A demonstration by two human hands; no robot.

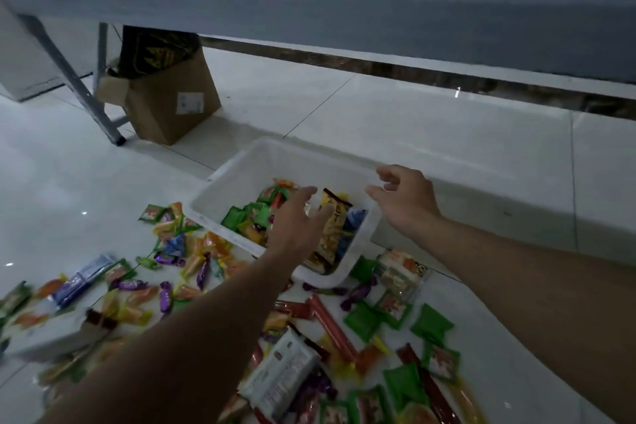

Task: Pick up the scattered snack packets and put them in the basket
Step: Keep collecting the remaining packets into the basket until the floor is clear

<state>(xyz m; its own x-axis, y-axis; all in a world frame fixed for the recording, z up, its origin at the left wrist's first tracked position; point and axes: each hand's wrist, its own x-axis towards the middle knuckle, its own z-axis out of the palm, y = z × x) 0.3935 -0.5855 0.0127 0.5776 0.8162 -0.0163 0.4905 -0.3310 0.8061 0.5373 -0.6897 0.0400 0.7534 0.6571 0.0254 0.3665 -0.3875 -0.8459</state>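
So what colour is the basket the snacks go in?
The basket is white; the head view shows it.

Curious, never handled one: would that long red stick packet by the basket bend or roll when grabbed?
The long red stick packet lies straight, so probably stiff. Rounded and slim, it may roll if nudged. Its glossy wrapper likely feels slippery.

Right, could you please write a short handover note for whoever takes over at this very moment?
Left hand: open, above the basket, empty.
Right hand: open, loosely curled beside the basket's right rim, empty.
Done: several packets lie in the basket.
Left: many scattered packets lie on the floor tiles, beside and in front of the basket.
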